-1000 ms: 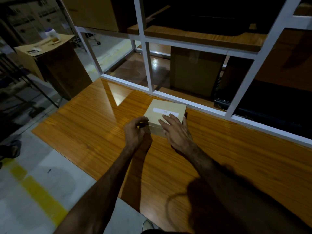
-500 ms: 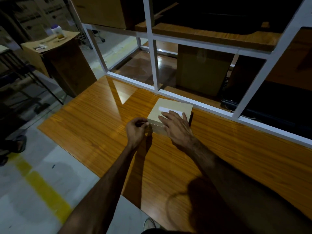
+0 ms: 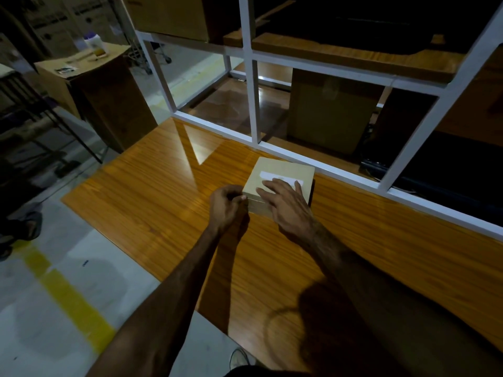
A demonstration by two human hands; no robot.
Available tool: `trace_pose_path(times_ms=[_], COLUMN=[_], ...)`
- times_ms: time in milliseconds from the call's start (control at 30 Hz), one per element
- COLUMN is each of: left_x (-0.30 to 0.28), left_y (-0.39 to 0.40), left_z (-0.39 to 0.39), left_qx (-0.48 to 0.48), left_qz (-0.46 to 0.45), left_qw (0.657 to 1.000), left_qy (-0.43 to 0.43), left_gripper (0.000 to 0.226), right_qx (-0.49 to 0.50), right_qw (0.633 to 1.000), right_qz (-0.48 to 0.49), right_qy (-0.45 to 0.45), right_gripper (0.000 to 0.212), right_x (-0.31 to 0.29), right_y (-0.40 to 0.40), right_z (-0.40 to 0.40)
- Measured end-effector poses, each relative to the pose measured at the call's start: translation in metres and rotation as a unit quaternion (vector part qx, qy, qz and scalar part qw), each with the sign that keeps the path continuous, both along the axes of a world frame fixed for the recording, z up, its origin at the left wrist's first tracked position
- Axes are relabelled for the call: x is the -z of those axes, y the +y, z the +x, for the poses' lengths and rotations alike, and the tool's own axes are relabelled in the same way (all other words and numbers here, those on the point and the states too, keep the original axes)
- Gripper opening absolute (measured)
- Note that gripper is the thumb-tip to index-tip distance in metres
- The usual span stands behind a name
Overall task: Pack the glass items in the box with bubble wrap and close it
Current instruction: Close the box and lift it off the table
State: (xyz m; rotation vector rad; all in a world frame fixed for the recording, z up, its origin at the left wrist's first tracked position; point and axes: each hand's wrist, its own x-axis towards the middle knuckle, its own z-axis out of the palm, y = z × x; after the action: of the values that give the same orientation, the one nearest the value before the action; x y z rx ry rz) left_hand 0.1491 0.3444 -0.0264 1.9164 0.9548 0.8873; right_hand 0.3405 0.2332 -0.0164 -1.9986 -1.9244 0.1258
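Observation:
A small closed cardboard box [image 3: 283, 167] with a white strip of tape or label on its lid sits on the wooden table [image 3: 163, 202], near the white frame. My right hand [image 3: 285, 205] lies flat on the lid, fingers straight, partly covering the white strip. My left hand [image 3: 227, 208] is at the box's near left corner with curled fingers, pinching something small there; what it is cannot be made out. No glass items or bubble wrap are in view.
A white metal frame [image 3: 254, 99] with glass panes runs along the table's far edge. Behind it stand cardboard boxes [image 3: 329, 112]. At the left, a tall carton [image 3: 109, 99] carries a bottle. The floor with a yellow line [image 3: 68, 300] lies at left.
My right hand has slid further onto the lid over the white strip. My left hand stays at the box's near left corner. The view has shifted slightly.

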Motion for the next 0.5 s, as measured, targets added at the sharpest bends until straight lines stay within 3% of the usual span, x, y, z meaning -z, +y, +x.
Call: trace_pose_path(times_ms=[133,267,333,433,500], left_x=[-0.006,-0.004,0.0,0.011,0.017], left_y=[-0.014,-0.025,-0.032,-0.04,-0.042], left_z=[-0.009,-0.005,-0.003,-0.006,-0.008], left_qx=[0.079,0.023,-0.012,0.029,0.056], left_qz=[0.088,0.099,0.168,0.31,0.327], left_qw=[0.993,0.995,0.982,0.922,0.897], left_qy=[-0.015,0.007,0.082,0.232,0.291], left_gripper=[0.026,0.027,0.036,0.064,0.076], right_qx=[-0.007,-0.005,0.008,0.046,0.067], right_qw=[1.0,1.0,1.0,0.998,0.995], right_qz=[-0.011,-0.004,0.005,0.031,0.052], right_qy=[-0.017,-0.018,-0.016,-0.039,-0.056], right_gripper=[0.055,0.055,0.05,0.045,0.047], right_x=[0.003,0.003,0.002,0.006,0.014], right_y=[0.0,-0.002,-0.004,-0.015,-0.028], right_z=[-0.003,-0.006,-0.006,-0.005,-0.004])
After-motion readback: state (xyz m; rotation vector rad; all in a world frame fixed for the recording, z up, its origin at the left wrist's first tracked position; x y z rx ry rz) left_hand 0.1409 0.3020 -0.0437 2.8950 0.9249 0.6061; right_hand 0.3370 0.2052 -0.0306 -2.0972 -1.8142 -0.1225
